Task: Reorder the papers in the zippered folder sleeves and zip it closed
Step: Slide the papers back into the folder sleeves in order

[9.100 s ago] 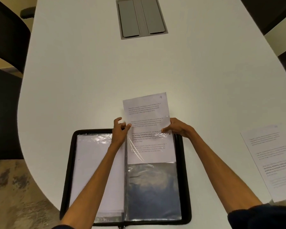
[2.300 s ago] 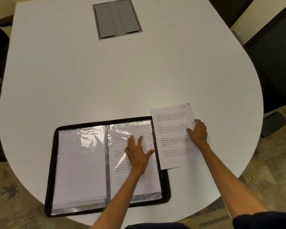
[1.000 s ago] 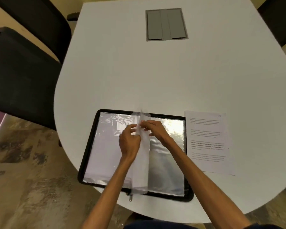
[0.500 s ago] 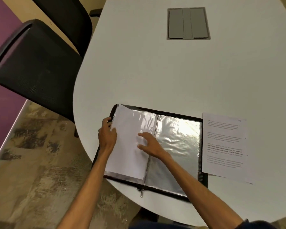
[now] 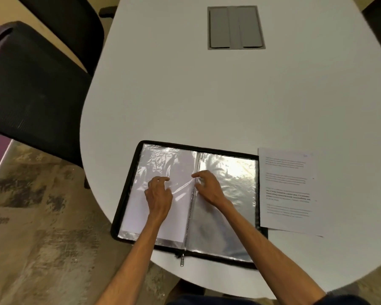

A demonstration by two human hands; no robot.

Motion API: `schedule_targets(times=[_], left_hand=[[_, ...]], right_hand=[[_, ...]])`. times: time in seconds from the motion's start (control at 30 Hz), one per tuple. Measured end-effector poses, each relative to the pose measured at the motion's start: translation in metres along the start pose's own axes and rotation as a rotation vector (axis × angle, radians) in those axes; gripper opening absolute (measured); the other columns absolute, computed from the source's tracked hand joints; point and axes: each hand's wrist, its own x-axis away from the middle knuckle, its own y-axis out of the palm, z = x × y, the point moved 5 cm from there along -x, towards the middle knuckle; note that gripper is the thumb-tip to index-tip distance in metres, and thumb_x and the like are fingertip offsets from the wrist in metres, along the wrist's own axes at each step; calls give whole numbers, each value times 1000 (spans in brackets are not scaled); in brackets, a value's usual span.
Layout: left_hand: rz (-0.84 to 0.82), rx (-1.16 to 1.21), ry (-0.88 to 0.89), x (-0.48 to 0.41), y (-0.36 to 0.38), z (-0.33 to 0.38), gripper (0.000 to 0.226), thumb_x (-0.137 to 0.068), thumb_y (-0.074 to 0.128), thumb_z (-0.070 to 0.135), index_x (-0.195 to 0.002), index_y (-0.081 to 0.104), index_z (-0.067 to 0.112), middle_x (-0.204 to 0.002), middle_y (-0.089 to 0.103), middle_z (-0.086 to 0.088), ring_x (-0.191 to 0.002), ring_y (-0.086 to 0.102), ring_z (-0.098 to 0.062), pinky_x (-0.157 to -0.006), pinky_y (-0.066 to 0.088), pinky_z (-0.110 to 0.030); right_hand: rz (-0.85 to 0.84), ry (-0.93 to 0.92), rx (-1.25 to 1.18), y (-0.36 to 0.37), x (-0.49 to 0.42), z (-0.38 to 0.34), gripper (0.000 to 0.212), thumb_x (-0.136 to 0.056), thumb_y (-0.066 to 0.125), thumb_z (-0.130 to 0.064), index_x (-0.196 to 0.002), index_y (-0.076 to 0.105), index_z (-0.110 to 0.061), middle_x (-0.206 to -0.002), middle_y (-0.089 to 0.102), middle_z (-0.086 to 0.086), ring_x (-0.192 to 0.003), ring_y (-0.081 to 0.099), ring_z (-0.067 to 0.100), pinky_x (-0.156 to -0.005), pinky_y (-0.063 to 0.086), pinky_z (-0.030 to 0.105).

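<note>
Now that the turned sleeve [image 5: 163, 164] lies flat on the left side, the folder [image 5: 125, 194] sits wide open at the near edge of the counter [image 5: 207, 95], and an empty sleeve [image 5: 233, 194] shows on the right. Both hands have come to the middle. The right hand [image 5: 208, 188] has bent fingers [image 5: 198, 175] that seem to pinch the plastic. The left hand [image 5: 158, 194] has bent fingers [image 5: 161, 179] too, but I cannot tell if they pinch. The loose paper [image 5: 288, 190] waits beside the folder, so it likely goes in next.
</note>
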Motion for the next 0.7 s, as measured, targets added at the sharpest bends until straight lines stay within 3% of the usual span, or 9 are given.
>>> schedule_targets(times=[0.07, 0.2, 0.4, 0.57, 0.7], left_hand=[[-29, 20, 57, -5, 8, 19, 33, -86, 59, 0, -115, 64, 15, -123, 59, -4, -119, 50, -25, -93, 33, -36], [-107, 90, 149, -14, 34, 70, 25, -90, 58, 6, -111, 67, 16, -112, 66, -2, -103, 61, -23, -91, 45, -39], [-245, 176, 166, -18, 82, 146, 22, -92, 56, 17, -109, 70, 21, -99, 70, 4, -85, 65, -13, -72, 46, -26], [-356, 277, 125, -10, 118, 199, 23, -88, 62, 16, -110, 70, 12, -96, 72, -3, -83, 66, -15, -74, 44, -23], [-466, 274, 87, -2, 151, 223, 35, -86, 68, 25, -118, 65, 12, -99, 72, -4, -91, 67, -17, -84, 45, -26]], right_hand=[[101, 60, -24, -29, 2, 17, 28, -85, 61, -8, -108, 68, -21, -114, 62, 1, -104, 58, 17, -94, 49, 37], [220, 145, -4, -85, 11, 46, 24, -87, 63, -9, -109, 68, -19, -114, 61, -1, -98, 60, 16, -77, 40, 6], [414, 284, -18, -157, 33, 84, 23, -86, 65, -9, -107, 68, -17, -111, 63, 1, -98, 60, 16, -83, 44, 23], [513, 415, -7, -206, 56, 124, 27, -86, 67, -10, -113, 65, -15, -114, 62, 5, -105, 59, 21, -86, 45, 26], [522, 568, 44, -231, 72, 155, 40, -85, 73, -22, -122, 59, -16, -123, 57, 11, -118, 54, 28, -99, 45, 43]])
